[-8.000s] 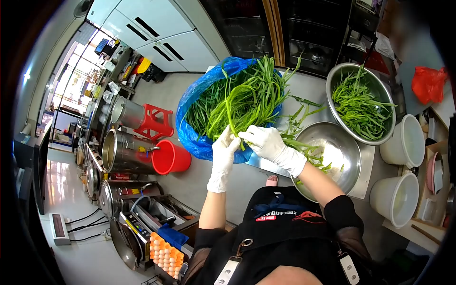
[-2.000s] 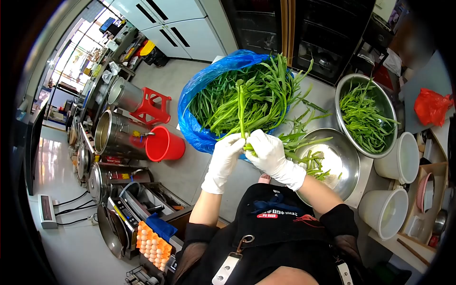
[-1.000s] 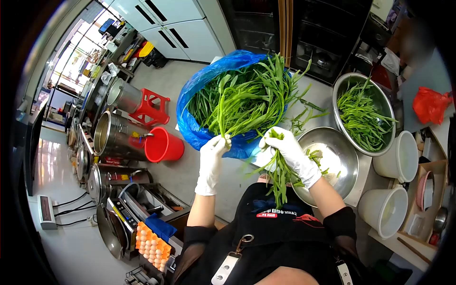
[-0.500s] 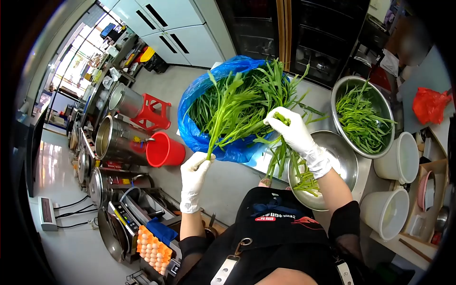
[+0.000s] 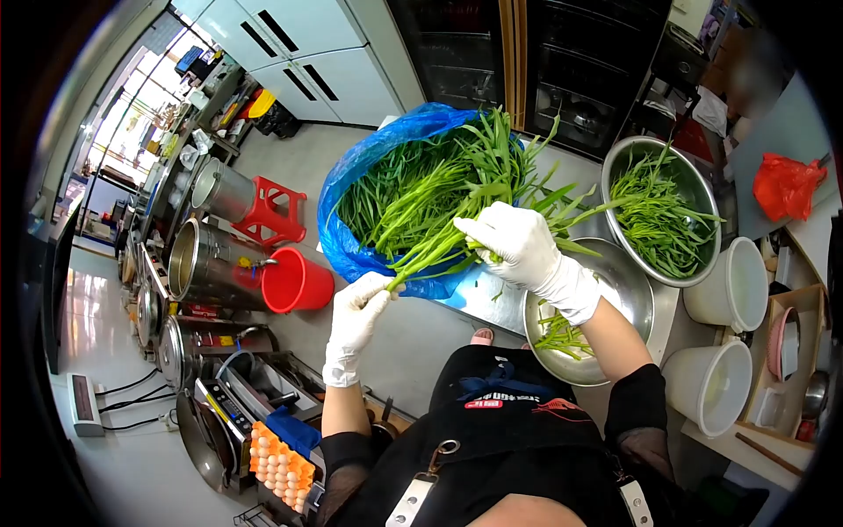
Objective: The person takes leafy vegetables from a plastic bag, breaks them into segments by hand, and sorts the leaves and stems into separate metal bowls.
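Observation:
My left hand (image 5: 358, 321), in a white glove, pinches the cut ends of a few water spinach stalks (image 5: 421, 256). My gloved right hand (image 5: 522, 250) is closed around the same bunch farther along, and leafy ends stick out past it to the right. Both hands are in front of a blue plastic bag (image 5: 332, 202) full of loose water spinach. Below my right forearm sits a steel bowl (image 5: 634, 338) with some short stem pieces in it. A second steel bowl (image 5: 616, 167), to the upper right, holds a heap of leafy pieces.
Two white buckets (image 5: 709, 391) stand at the right beside a wooden box. On the left are a red bucket (image 5: 297, 279), a red stool (image 5: 274, 211) and several steel pots. A tray of eggs (image 5: 279, 465) lies at the lower left. Fridges line the back.
My right hand has moved left and down onto the stalks in my left hand. The bunch has tilted from nearly upright to slanting toward the right. Greens no longer dangle over the near bowl.

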Demonstrator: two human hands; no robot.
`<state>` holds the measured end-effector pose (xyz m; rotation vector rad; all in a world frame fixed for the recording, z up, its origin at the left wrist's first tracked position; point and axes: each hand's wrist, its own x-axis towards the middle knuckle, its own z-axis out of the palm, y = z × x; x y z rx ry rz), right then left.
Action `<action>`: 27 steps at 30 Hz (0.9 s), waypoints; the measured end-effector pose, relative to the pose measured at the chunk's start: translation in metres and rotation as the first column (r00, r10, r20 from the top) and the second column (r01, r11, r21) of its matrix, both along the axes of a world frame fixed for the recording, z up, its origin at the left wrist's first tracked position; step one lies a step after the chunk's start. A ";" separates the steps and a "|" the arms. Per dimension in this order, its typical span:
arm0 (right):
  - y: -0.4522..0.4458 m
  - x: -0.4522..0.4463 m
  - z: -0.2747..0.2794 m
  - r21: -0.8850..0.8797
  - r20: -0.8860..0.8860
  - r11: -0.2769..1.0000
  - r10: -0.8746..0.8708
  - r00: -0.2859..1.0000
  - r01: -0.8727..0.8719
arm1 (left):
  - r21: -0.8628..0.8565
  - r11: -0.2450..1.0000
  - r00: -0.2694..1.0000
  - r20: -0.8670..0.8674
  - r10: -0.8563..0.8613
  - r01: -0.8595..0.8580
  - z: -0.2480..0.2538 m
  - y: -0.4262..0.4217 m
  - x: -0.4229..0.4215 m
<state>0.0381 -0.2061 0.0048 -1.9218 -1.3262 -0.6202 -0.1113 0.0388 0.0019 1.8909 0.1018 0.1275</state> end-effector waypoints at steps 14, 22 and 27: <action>-0.048 0.024 -0.032 0.247 -0.965 0.861 0.176 0.195 0.444 | -0.258 0.966 0.986 -0.159 -0.045 0.002 -0.030 -0.030 0.037; -0.027 -0.022 -0.008 -0.044 -0.009 0.988 -0.145 0.989 0.145 | -0.313 0.948 0.968 -0.216 -0.126 0.053 -0.023 -0.066 0.051; -0.025 -0.035 -0.024 -0.277 0.129 0.946 -0.136 0.982 0.168 | -0.353 0.927 0.945 -0.238 -0.223 0.130 -0.026 -0.079 0.052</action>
